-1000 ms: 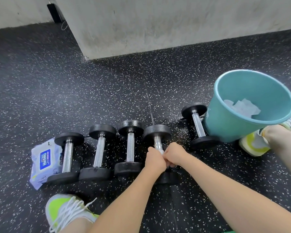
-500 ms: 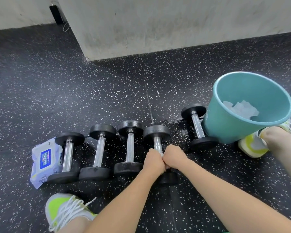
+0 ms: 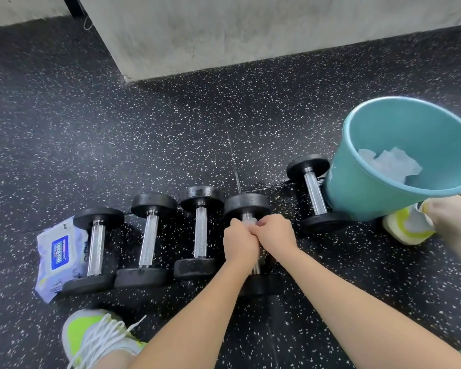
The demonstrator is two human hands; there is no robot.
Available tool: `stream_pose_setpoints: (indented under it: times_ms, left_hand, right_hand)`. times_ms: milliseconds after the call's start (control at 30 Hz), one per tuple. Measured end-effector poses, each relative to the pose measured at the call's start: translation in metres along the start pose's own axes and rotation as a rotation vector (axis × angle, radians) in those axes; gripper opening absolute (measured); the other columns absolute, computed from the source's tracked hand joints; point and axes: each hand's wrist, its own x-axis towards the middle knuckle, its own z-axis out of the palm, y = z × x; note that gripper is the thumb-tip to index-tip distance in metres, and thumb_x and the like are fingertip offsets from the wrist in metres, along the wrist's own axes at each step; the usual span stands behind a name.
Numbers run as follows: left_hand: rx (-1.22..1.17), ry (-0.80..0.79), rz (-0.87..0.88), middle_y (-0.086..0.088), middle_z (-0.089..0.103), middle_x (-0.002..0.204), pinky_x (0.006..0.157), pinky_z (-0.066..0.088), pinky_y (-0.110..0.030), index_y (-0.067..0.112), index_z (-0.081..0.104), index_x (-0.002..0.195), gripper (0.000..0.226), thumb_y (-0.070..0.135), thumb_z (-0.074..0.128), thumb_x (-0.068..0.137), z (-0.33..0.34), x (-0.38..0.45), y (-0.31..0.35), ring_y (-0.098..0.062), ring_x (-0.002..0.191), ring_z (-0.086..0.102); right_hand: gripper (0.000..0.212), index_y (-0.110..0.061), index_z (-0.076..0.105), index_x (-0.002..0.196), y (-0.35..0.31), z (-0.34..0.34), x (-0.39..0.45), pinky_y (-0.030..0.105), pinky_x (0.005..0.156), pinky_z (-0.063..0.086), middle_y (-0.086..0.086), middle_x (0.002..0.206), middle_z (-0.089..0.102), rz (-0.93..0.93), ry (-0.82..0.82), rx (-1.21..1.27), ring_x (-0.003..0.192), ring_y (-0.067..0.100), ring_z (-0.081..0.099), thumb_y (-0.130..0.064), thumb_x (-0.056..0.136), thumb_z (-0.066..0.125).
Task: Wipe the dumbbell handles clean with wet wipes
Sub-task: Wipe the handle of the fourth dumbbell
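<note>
Head view. Five dumbbells lie on the speckled black floor (image 3: 171, 129), handles pointing away from the viewer. The landmark is the fourth dumbbell (image 3: 246, 205) counted from the pack. Both hands meet over its handle: the left hand (image 3: 240, 242) and the right hand (image 3: 276, 233) are each curled round the bar, knuckles touching, and a scrap of white wipe (image 3: 249, 222) shows between them at the far end of the handle, just beneath the far weight head. The near head lies partly hidden under the forearms.

Left of the landmark, three dumbbells (image 3: 200, 230) stand in a close row, heads nearly touching. The wipe pack (image 3: 60, 258) lies beyond the outermost of these, partly under it. Right of the landmark, apart from it, the fifth dumbbell (image 3: 314, 190) rests against a teal bucket (image 3: 362, 193) that holds crumpled used wipes (image 3: 389, 163). A yellow-green shoe (image 3: 407, 225) sits just right of the bucket base; another shoe (image 3: 91, 336) lies nearer the viewer, left of the landmark. A grey wall (image 3: 250, 30) rises beyond the floor.
</note>
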Motion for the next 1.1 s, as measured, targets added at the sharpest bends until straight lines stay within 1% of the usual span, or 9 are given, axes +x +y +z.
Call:
stream_pose_setpoints:
  times_ms: [167,367,467,667,767,867,967,1033,1100]
  left_hand:
    - [-0.083,-0.022,-0.025,-0.014,0.063,0.111,0.068,0.039,-0.033,0.002,0.058,0.106,0.025,0.024,0.050,0.100,0.000,0.007,0.011,-0.025,0.086,0.053]
    - [-0.121,-0.067,-0.013,-0.015,0.066,0.117,0.072,0.041,-0.030,0.002,0.062,0.114,0.028,0.024,0.056,0.097,0.008,0.012,0.018,-0.030,0.105,0.063]
    - [-0.138,-0.073,-0.001,-0.013,0.066,0.118,0.072,0.041,-0.029,0.004,0.062,0.117,0.030,0.026,0.056,0.098,0.011,0.010,0.022,-0.028,0.104,0.064]
    - [-0.112,-0.142,0.004,-0.011,0.063,0.114,0.056,0.039,-0.028,0.005,0.057,0.116,0.030,0.027,0.060,0.096,0.017,0.001,0.020,-0.013,0.075,0.053]
    - [-0.084,-0.201,0.005,-0.010,0.060,0.115,0.059,0.043,-0.029,0.005,0.051,0.117,0.038,0.023,0.069,0.088,0.016,-0.005,0.016,-0.019,0.085,0.058]
    - [-0.019,-0.266,-0.012,-0.011,0.058,0.122,0.068,0.046,-0.033,0.005,0.045,0.125,0.052,0.021,0.074,0.086,0.017,-0.009,0.013,-0.024,0.097,0.060]
    - [0.052,-0.343,-0.049,-0.013,0.055,0.132,0.069,0.047,-0.030,0.005,0.040,0.135,0.068,0.022,0.080,0.083,0.014,-0.014,0.012,-0.027,0.111,0.060]
    - [0.113,-0.392,-0.057,-0.011,0.054,0.133,0.057,0.043,-0.025,0.006,0.041,0.134,0.068,0.025,0.082,0.083,0.012,-0.019,0.011,-0.025,0.109,0.060]
    - [0.171,-0.412,-0.069,-0.008,0.057,0.130,0.057,0.046,-0.023,0.007,0.045,0.130,0.064,0.025,0.083,0.082,0.011,-0.025,0.008,-0.022,0.102,0.061]
  right_hand:
    - [0.035,-0.020,0.061,0.056,0.001,-0.005,0.007,0.026,0.051,0.036,-0.001,0.061,0.063,0.058,0.060,0.054,0.063,0.020,0.061,-0.043,0.078,0.074]
    - [0.038,-0.019,0.067,0.059,0.010,-0.011,0.015,0.028,0.053,0.039,0.001,0.063,0.067,0.061,0.117,0.077,0.069,0.023,0.065,-0.051,0.079,0.072]
    - [0.046,-0.017,0.058,0.051,0.013,-0.016,0.016,0.027,0.049,0.035,0.000,0.055,0.060,0.059,0.126,0.053,0.062,0.023,0.061,-0.049,0.081,0.072]
    - [0.046,-0.016,0.045,0.046,0.018,-0.031,0.014,0.028,0.047,0.030,-0.005,0.045,0.042,0.044,0.008,-0.055,0.049,0.018,0.044,-0.034,0.078,0.072]
    - [0.039,-0.016,0.054,0.049,0.019,-0.033,0.010,0.028,0.049,0.037,-0.003,0.050,0.053,0.052,-0.046,-0.098,0.053,0.017,0.053,-0.035,0.076,0.074]
    - [0.030,-0.010,0.069,0.069,0.020,-0.033,0.006,0.030,0.058,0.053,0.003,0.067,0.069,0.056,-0.100,-0.153,0.063,0.019,0.065,-0.038,0.075,0.078]
    - [0.026,-0.010,0.066,0.077,0.020,-0.034,0.000,0.032,0.064,0.059,0.007,0.076,0.070,0.071,-0.142,-0.206,0.065,0.022,0.067,-0.033,0.076,0.077]
    - [0.022,-0.009,0.062,0.077,0.019,-0.033,-0.004,0.031,0.062,0.058,0.008,0.078,0.069,0.082,-0.194,-0.283,0.064,0.023,0.067,-0.028,0.079,0.074]
    - [0.018,-0.011,0.057,0.075,0.019,-0.031,-0.010,0.033,0.065,0.058,0.008,0.080,0.068,0.082,-0.232,-0.371,0.065,0.025,0.064,-0.022,0.081,0.070]
